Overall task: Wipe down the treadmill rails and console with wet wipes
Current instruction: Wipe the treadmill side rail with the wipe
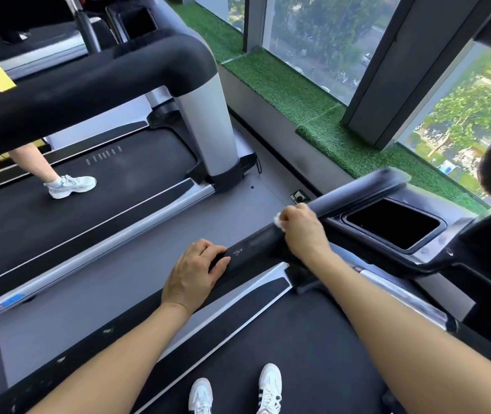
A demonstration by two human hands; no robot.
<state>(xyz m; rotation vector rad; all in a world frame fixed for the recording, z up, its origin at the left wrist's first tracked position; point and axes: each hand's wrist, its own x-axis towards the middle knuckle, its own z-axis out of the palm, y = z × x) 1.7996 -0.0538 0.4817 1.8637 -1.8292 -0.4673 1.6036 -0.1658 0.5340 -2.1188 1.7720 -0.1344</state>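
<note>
A wide bank of tall dark-framed windows [372,85] fills the upper right, with a sill covered in green artificial turf [283,85] running below it. Grey floor [124,258] separates two machines. The neighbouring black-and-silver treadmill [104,180] lies on the left, its thick black handrail and silver upright arching over a dark belt, where another person's leg ends in a pale grey-white trainer [69,186].

The nearer treadmill carries the wearer, who stands on its black running belt [298,354] in a pair of white sneakers with black stripes [235,392]. Its long padded black side rail [250,249] runs diagonally from the lower left up toward the glossy black console [447,252], which has a deep rectangular cup recess [393,224] set into it. A silver-and-black foot strip [238,306] lies between the rail and the belt.

Both bare forearms reach forward. The left hand [196,273] rests on the rail, fingers curled over its top and thumb along the near side, gripping it lower down. The right hand [304,230] sits farther up the same rail, near the console, clenched around a small crumpled white wet wipe [278,221] that is pressed against the rail's upper surface; only a bit of the wipe shows past the knuckles. The two hands are apart, with a stretch of bare rail between them.
</note>
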